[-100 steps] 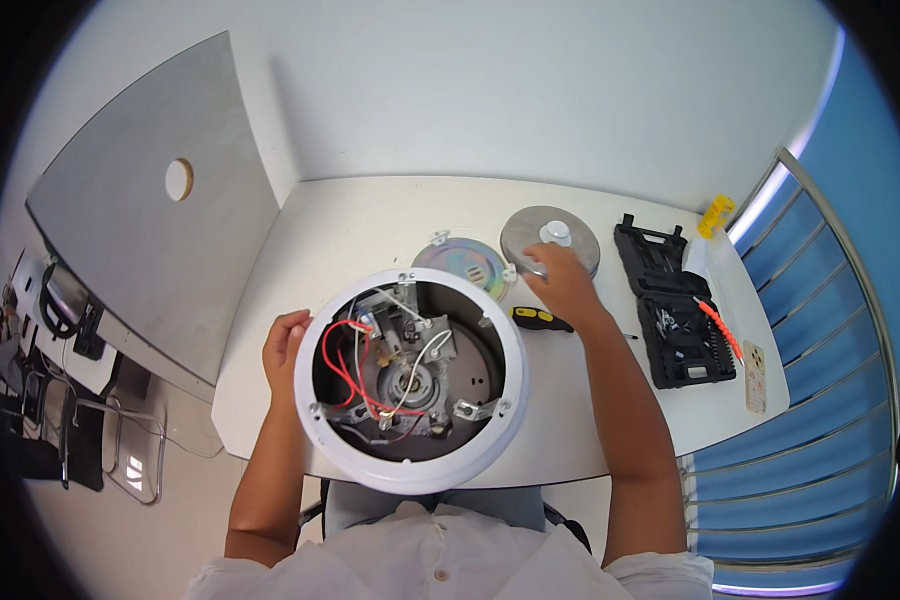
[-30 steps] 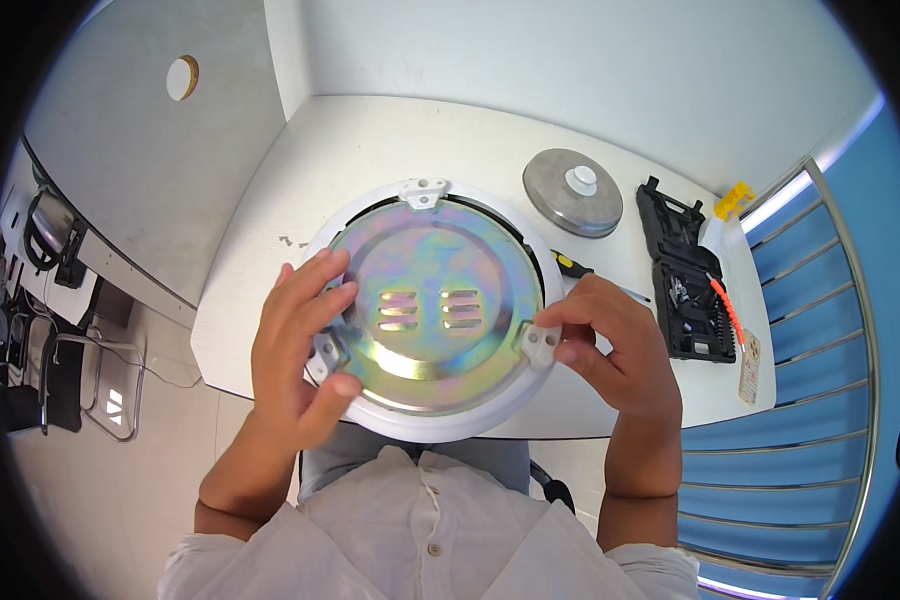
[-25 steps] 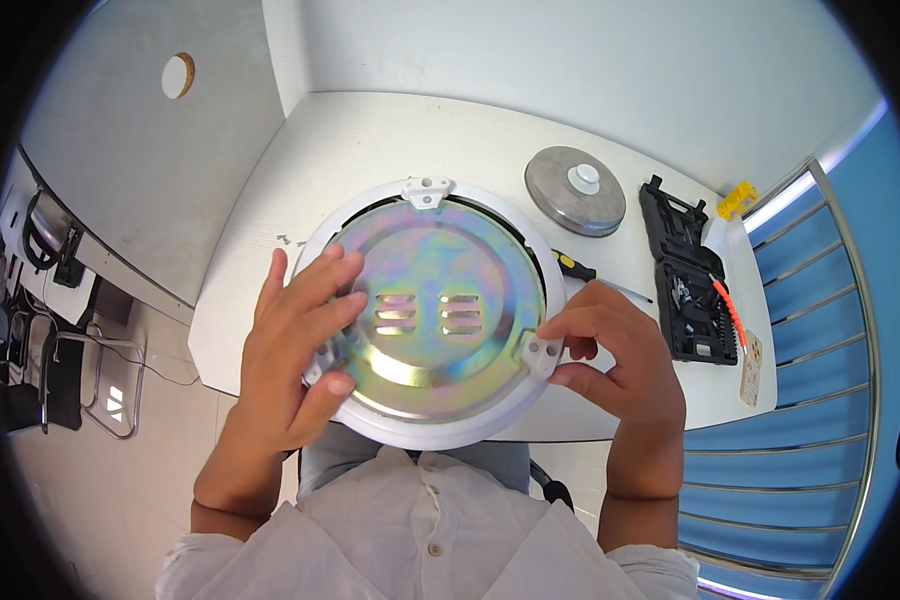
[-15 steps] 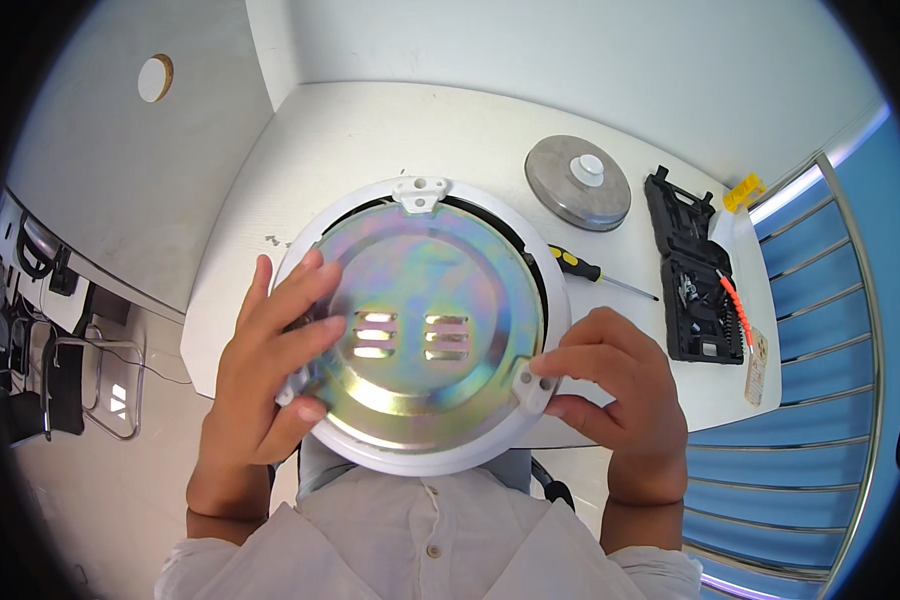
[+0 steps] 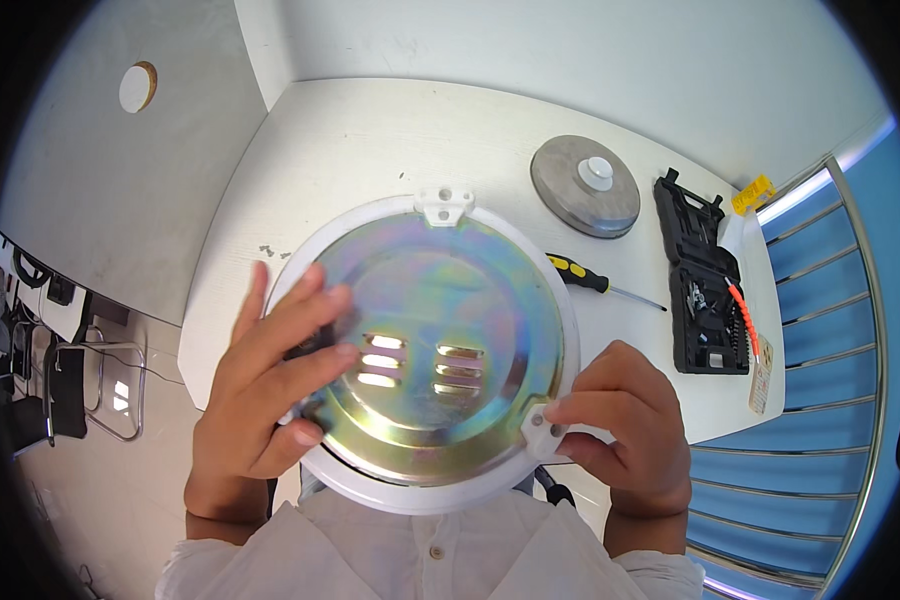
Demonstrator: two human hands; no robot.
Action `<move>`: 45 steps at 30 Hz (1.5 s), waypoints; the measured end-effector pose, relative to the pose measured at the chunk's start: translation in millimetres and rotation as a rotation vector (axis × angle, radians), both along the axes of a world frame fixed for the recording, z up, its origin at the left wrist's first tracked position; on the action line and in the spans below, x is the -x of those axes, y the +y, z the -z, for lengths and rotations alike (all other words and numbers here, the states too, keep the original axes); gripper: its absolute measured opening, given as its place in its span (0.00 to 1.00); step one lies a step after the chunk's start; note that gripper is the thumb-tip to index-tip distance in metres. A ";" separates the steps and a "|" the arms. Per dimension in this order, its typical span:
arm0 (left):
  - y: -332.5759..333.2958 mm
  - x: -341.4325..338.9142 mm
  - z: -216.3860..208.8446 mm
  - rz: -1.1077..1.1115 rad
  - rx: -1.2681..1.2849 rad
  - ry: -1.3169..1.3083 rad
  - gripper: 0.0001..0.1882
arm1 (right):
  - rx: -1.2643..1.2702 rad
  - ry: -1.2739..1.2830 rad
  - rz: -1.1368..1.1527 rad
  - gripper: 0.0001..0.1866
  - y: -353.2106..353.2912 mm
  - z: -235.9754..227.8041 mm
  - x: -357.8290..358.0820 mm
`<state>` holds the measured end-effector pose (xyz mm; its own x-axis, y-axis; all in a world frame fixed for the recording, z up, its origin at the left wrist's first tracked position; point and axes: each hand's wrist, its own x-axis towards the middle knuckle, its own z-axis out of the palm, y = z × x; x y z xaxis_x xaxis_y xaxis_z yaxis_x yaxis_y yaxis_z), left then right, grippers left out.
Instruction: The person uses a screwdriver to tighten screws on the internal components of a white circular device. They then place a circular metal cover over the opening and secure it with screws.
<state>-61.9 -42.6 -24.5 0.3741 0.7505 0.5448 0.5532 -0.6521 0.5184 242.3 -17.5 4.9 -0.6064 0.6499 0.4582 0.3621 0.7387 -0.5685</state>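
Observation:
In front of me is a round metal base plate (image 5: 420, 300), shiny and iridescent, with two sets of vent slots. It sits inside the white rim (image 5: 570, 350) of an upturned round appliance. My left hand (image 5: 265, 385) lies on the plate's left edge, fingers spread and slightly blurred. My right hand (image 5: 625, 430) pinches a white plastic foot (image 5: 542, 432) with holes, at the lower right of the rim, between thumb and fingers. A matching white bracket foot (image 5: 444, 206) sits at the far edge. Part of another white piece shows under my left hand.
A grey metal lid (image 5: 582, 190) with a white knob lies on the white table (image 5: 360, 120). Beside it is a black-and-yellow screwdriver (image 5: 585, 274). An open black tool case (image 5: 705, 310) with an orange-handled item stands at the right, near a metal railing (image 5: 860, 300).
The appliance has shifted slightly toward me and to the right in the view, tilting a little. My right hand stays at the same foot, and my left hand remains on the plate.

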 end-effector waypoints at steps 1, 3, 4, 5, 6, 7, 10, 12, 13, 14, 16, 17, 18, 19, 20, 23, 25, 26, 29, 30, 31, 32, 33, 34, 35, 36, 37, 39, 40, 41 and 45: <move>0.9 0.3 -0.4 0.016 0.009 -0.005 0.28 | 0.017 0.006 0.007 0.15 0.8 0.2 0.1; -1.3 3.2 0.8 0.035 0.032 -0.015 0.28 | 0.057 0.019 0.007 0.15 -0.8 1.0 1.6; -1.9 5.6 3.2 0.047 0.016 -0.021 0.30 | 0.061 0.021 0.023 0.15 -1.8 1.0 2.2; -1.1 5.3 5.7 0.067 0.003 -0.060 0.31 | 0.065 0.024 0.036 0.15 -3.0 0.3 1.7; -1.4 4.9 6.8 0.078 -0.008 -0.092 0.33 | 0.073 0.033 0.041 0.15 -5.0 0.9 3.0; -2.2 6.7 8.4 0.076 -0.016 -0.114 0.34 | 0.068 0.053 0.056 0.16 -5.7 3.8 4.4; -0.4 14.7 25.2 0.148 -0.087 -0.299 0.39 | 0.039 0.088 0.117 0.19 -10.7 8.5 7.8; -2.6 16.9 27.3 0.108 -0.090 -0.377 0.38 | 0.013 0.086 0.159 0.24 -13.3 11.1 8.1; -2.8 18.6 27.9 0.092 -0.093 -0.415 0.37 | 0.015 0.087 0.176 0.25 -15.3 10.6 9.6; -0.9 23.9 27.7 0.070 -0.130 -0.324 0.37 | 0.017 0.087 0.195 0.26 -17.4 9.2 11.7; -3.1 26.6 30.1 0.026 -0.112 -0.261 0.35 | 0.020 0.054 0.208 0.29 -18.6 10.7 9.3; -4.0 26.4 32.3 0.025 -0.112 -0.276 0.33 | -0.002 0.063 0.212 0.29 -18.6 13.5 10.1; -3.6 25.8 36.5 0.027 -0.111 -0.294 0.31 | -0.023 0.070 0.219 0.29 -18.5 17.3 11.1; -2.8 24.3 40.9 0.031 -0.109 -0.313 0.30 | -0.044 0.076 0.227 0.30 -19.1 19.4 11.6; -1.9 20.5 45.7 0.037 -0.122 -0.386 0.26 | -0.046 0.055 0.240 0.30 -21.2 19.9 10.5; 2.5 13.2 58.7 0.051 -0.179 -0.476 0.27 | -0.093 0.044 0.300 0.32 -25.2 23.4 12.9; 7.6 5.0 67.2 0.068 -0.207 -0.552 0.27 | -0.082 0.134 0.333 0.32 -28.8 37.2 25.7; 10.0 0.4 70.1 0.068 -0.232 -0.592 0.28 | -0.025 0.197 0.332 0.33 -30.5 45.2 34.1; 2.8 -10.8 80.0 -0.031 -0.250 -0.677 0.28 | -0.041 0.400 0.336 0.32 -26.7 77.6 50.4; 1.4 -14.2 79.6 -0.044 -0.247 -0.694 0.28 | -0.036 0.439 0.329 0.29 -26.1 79.2 51.7; -0.8 -18.8 78.9 -0.059 -0.243 -0.711 0.28 | -0.030 0.478 0.322 0.27 -22.6 79.7 54.0; -4.6 -28.4 78.3 -0.118 -0.241 -0.753 0.26 | -0.024 0.517 0.314 0.25 -16.9 80.2 57.2; -7.9 -32.3 77.9 -0.122 -0.231 -0.725 0.26 | 0.008 0.607 0.324 0.30 -7.8 79.2 63.6; -12.9 -36.0 79.5 -0.140 -0.229 -0.695 0.25 | 0.011 0.666 0.253 0.29 5.4 84.1 60.6; -18.1 -39.7 80.0 -0.151 -0.224 -0.667 0.24 | 0.017 0.740 0.139 0.28 22.7 90.6 55.3; -25.6 -42.6 78.5 -0.103 -0.191 -0.664 0.22 | 0.026 0.804 0.027 0.27 39.3 95.1 49.9; -32.3 -46.5 81.0 -0.130 -0.214 -0.603 0.22 | 0.048 0.833 -0.104 0.27 56.8 97.8 44.2; -38.0 -50.1 83.1 -0.159 -0.221 -0.546 0.22 | 0.089 0.813 -0.263 0.28 77.0 92.8 37.8; -38.8 -50.6 82.8 -0.185 -0.211 -0.538 0.22 | 0.099 0.802 -0.299 0.28 84.9 91.2 38.0; -42.1 -52.7 82.5 -0.209 -0.192 -0.535 0.23 | 0.097 0.785 -0.307 0.29 86.7 92.0 36.1; -12.3 -31.7 73.2 -0.159 -0.358 -0.588 0.31 | 0.046 0.752 -0.262 0.34 86.5 87.1 35.8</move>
<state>-30.2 -55.0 -97.7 -0.1576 0.5083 0.8466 0.3496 -0.7731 0.5292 206.5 69.0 -82.2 -0.2810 0.5577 0.7810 -0.3126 0.7163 -0.6239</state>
